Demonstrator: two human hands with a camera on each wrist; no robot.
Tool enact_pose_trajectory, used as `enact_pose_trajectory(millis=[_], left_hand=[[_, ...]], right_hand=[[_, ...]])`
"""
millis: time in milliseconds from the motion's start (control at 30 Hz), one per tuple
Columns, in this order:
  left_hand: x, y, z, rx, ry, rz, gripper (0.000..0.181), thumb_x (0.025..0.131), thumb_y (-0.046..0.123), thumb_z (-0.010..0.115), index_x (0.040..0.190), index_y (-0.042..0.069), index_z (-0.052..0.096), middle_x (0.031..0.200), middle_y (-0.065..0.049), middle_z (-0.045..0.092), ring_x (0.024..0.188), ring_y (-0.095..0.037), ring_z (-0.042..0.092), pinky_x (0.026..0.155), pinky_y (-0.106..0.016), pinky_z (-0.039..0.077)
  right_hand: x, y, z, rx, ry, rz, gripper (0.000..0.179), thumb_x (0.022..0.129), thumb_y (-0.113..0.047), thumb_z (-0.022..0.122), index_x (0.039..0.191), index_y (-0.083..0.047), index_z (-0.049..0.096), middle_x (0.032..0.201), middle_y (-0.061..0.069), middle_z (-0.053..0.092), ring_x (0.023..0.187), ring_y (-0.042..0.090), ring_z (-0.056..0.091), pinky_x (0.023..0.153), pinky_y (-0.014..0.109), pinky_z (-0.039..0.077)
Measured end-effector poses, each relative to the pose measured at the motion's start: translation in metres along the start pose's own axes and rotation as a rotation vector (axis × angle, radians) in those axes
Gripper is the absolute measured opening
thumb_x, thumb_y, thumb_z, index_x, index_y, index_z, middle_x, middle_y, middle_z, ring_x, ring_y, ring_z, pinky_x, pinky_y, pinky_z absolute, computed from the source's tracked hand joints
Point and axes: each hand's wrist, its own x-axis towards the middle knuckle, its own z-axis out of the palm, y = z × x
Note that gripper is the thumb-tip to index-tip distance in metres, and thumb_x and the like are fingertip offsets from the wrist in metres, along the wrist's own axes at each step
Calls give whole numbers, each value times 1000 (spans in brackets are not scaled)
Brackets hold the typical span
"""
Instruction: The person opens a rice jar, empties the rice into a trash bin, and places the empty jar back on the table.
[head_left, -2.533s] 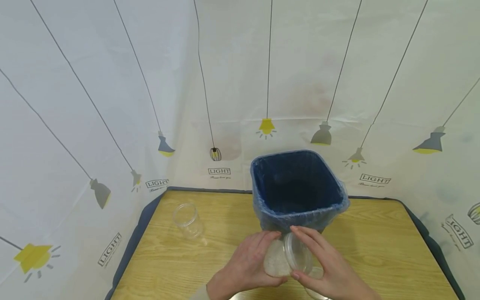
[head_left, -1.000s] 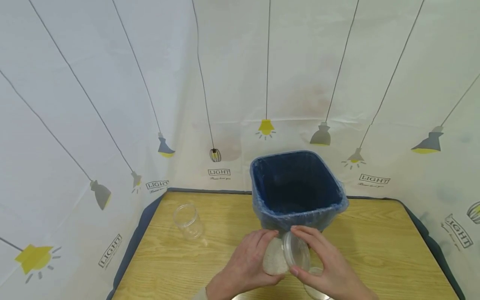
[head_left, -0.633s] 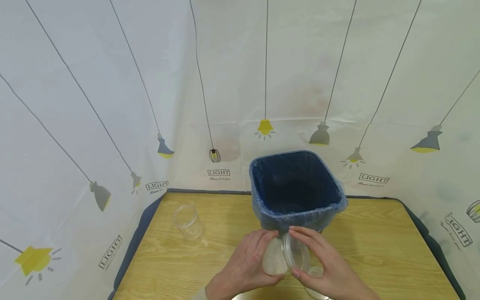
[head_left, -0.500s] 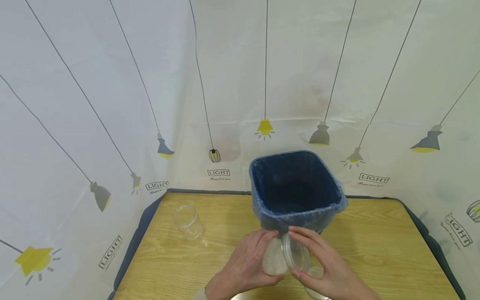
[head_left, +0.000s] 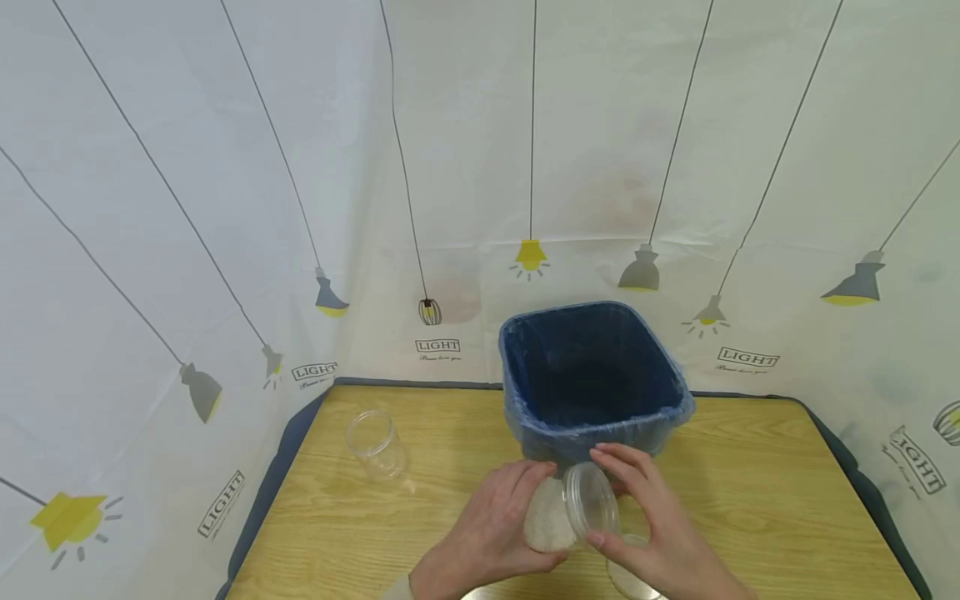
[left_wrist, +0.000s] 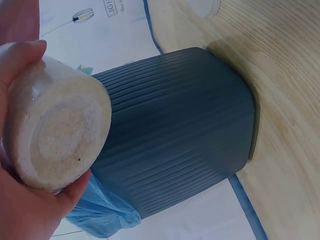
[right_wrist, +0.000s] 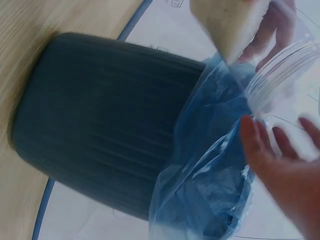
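My left hand grips a clear jar part filled with whitish, fine-grained stuff. The jar is tilted over, its base facing the camera in the left wrist view and its ribbed clear end turned toward my right hand. The right thumb tip is right at that end's edge, while the other fingers are spread and stand off from it. Both hands are held in front of a dark blue bin lined with a thin blue bag.
To the left, a clear jar without a lid stands on the wooden table. A round clear container sits partly hidden below my right hand. Behind the table hangs a white cloth printed with lamps.
The right fingers have lifted off the ribbed end of the jar and moved slightly right and up. The left hand and jar have barely moved.
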Motion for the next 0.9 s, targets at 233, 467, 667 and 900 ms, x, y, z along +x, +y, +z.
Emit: enact_pose_trajectory(millis=[233,467,667,900], left_hand=[[-1,3,0,72,24,6,100,60,53,94,139,10,53,124,-1,60,108,-18,61,93,-33,54],[-1,3,2,99,35,8,96,61,54,93,138,11,55,122,1,61,106,-17,61,92,-32,53],[-3,2,4,67,28,0,98,60,55,93,139,12,55,123,0,61,108,-16,62,95,-32,53],[-3,1,5,44,14,-10,99,60,56,93,140,13,54,124,1,62,109,-15,62,95,-33,53]], right_hand=[[2,-9,5,-83,14,286,65,90,-33,81,146,-16,55,131,-1,54,101,9,55,74,27,57],[3,-12,7,-99,-15,337,58,91,-40,79,141,-17,60,127,-4,57,95,7,57,69,23,57],[0,-9,8,-116,17,217,62,87,-32,85,142,-20,60,130,-7,56,101,9,59,73,25,56],[0,-3,5,-131,39,15,73,78,-24,91,144,-17,60,137,-4,56,113,13,58,83,24,54]])
